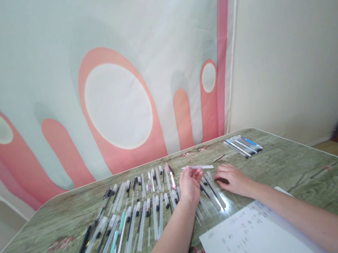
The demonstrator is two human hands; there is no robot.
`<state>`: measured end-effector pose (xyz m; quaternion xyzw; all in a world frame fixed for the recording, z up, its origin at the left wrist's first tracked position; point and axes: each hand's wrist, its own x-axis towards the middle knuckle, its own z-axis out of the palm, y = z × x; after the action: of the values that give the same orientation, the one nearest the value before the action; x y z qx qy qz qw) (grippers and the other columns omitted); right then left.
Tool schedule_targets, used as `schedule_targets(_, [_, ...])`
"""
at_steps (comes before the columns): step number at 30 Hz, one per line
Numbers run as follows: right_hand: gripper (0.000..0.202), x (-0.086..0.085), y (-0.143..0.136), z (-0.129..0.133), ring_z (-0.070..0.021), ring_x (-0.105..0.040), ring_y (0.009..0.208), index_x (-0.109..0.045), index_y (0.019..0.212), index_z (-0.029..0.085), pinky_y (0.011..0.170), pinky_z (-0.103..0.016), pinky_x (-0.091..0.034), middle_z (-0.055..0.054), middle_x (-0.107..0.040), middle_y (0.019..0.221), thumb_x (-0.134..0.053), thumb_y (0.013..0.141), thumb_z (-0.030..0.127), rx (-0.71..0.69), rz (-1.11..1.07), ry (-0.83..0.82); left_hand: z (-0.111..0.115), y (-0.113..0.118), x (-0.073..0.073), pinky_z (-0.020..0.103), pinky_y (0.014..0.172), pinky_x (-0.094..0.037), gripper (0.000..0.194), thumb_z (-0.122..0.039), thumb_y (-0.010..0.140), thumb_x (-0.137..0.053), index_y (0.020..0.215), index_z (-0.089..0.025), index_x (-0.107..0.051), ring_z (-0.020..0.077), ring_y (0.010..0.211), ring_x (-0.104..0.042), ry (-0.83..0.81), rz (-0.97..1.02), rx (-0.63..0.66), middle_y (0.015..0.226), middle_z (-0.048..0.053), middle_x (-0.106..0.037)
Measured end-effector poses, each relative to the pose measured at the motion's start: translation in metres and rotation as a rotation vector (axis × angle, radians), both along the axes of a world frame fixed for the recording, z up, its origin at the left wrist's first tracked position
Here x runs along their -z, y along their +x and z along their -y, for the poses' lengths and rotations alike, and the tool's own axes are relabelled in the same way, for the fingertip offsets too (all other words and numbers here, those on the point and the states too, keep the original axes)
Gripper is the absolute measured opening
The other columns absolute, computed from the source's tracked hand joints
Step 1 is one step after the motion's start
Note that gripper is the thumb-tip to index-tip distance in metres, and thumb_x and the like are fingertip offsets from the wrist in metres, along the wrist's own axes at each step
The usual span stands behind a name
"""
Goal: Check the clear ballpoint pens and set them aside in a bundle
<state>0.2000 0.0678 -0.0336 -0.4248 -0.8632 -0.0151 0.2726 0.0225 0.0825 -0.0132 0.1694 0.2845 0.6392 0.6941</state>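
Note:
My left hand is at the right part of the pen rows, its fingers bent round a clear pen tube that lies crosswise at the fingertips. To its right, my right hand rests low over the table with curled fingers; a small dark thing shows beneath them, too unclear to name. Clear pen barrels with dark caps and thin refills lie in two rows on the table. Between my hands are more clear tubes. A pink and white pen lies just left of my left hand.
A bunch of pens, some blue, lies at the back right of the green patterned table. Written white paper lies in front, partly under my right forearm. A turquoise pen is at the front left. A printed curtain hangs behind.

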Motion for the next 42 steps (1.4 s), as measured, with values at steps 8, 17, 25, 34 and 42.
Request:
schedule_targets(8, [0.009, -0.003, -0.002, 0.002, -0.0176, -0.051, 0.078, -0.061, 0.078, 0.019, 0.07, -0.031, -0.039, -0.004, -0.058, 0.075, -0.053, 0.077, 0.015, -0.006, 0.004, 0.002, 0.001, -0.001, 0.0, 0.023, 0.059, -0.05, 0.011, -0.02, 0.079, -0.053, 0.073, -0.015, -0.046, 0.0111, 0.059, -0.06, 0.023, -0.009, -0.02, 0.063, 0.003, -0.058])
schedule_targets(17, [0.012, -0.001, -0.005, 0.002, -0.0167, -0.055, 0.073, -0.055, 0.089, 0.019, 0.068, -0.032, -0.046, -0.005, -0.056, 0.081, -0.047, 0.08, 0.016, 0.069, -0.288, 0.002, 0.0, 0.0, 0.0, 0.024, 0.059, -0.05, 0.012, -0.02, 0.08, -0.052, 0.072, -0.015, -0.045, 0.0112, 0.057, -0.06, 0.017, -0.036, -0.059, 0.061, 0.002, -0.057])
schedule_targets(25, [0.011, -0.022, -0.019, 0.013, -0.0181, -0.056, 0.081, -0.059, 0.086, 0.021, 0.07, -0.032, -0.049, -0.006, -0.056, 0.085, -0.049, 0.081, 0.02, 0.039, -0.625, 0.126, 0.0, 0.002, 0.001, 0.025, 0.059, -0.05, 0.013, -0.023, 0.08, -0.053, 0.073, -0.016, -0.044, 0.0119, 0.056, -0.06, 0.006, -0.086, -0.111, 0.061, 0.002, -0.057])
schedule_targets(34, [0.011, -0.023, -0.019, 0.015, -0.0185, -0.056, 0.081, -0.059, 0.084, 0.021, 0.072, -0.034, -0.048, -0.006, -0.057, 0.083, -0.049, 0.081, 0.019, 0.017, -0.608, 0.155, 0.001, 0.002, 0.003, 0.025, 0.059, -0.051, 0.011, -0.021, 0.081, -0.05, 0.074, -0.016, -0.043, 0.0118, 0.057, -0.06, 0.019, -0.088, -0.116, 0.061, 0.002, -0.057])
schedule_targets(42, [0.011, -0.019, -0.019, 0.014, -0.0184, -0.056, 0.08, -0.058, 0.087, 0.021, 0.07, -0.033, -0.049, -0.006, -0.057, 0.084, -0.049, 0.08, 0.019, 0.018, -0.627, 0.135, 0.002, 0.002, 0.002, 0.024, 0.059, -0.05, 0.011, -0.021, 0.082, -0.049, 0.074, -0.016, -0.043, 0.0115, 0.056, -0.06, 0.024, -0.105, -0.112, 0.062, 0.003, -0.058])
